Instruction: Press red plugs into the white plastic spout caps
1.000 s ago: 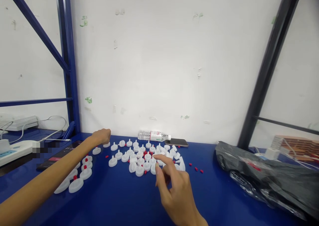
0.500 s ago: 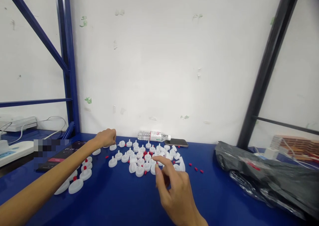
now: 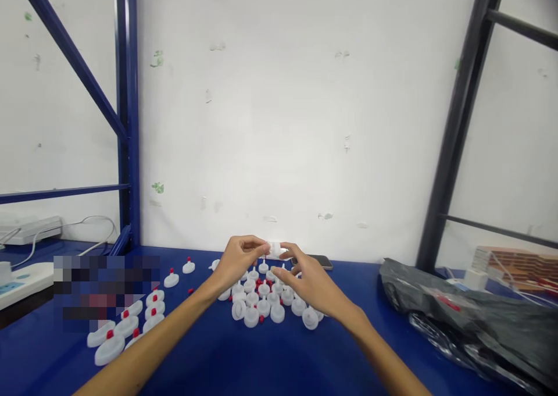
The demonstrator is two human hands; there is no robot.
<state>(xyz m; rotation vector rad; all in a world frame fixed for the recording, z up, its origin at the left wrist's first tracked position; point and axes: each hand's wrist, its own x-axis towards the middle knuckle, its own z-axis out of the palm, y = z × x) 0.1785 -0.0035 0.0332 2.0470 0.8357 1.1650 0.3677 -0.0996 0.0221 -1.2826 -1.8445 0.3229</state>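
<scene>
My left hand (image 3: 241, 261) is over the far side of a pile of white nozzle caps (image 3: 263, 290). Its thumb and forefinger are pinched together; whatever they hold is too small to make out. Facing it from the right, my right hand (image 3: 307, 275) has thumb and forefinger apart, above the pile's right part. Small red tips (image 3: 260, 282) lie among the caps. Between the hands shows part of a clear bottle with a white label (image 3: 275, 249), mostly hidden. On the left, several caps with red tips fitted (image 3: 110, 348) stand in rows, partly behind my left forearm.
A phone (image 3: 322, 261) lies behind my right hand. Black plastic wrapping (image 3: 462, 309) covers the right side of the blue table (image 3: 244, 361). A power strip (image 3: 30, 277) is at far left, beside a blue post (image 3: 128, 122); a dark post (image 3: 453, 122) stands right.
My left hand has come from the far left to the middle, uncovering red-tipped caps there. My right hand has moved forward over the pile, towards the left hand. The view has tilted up slightly.
</scene>
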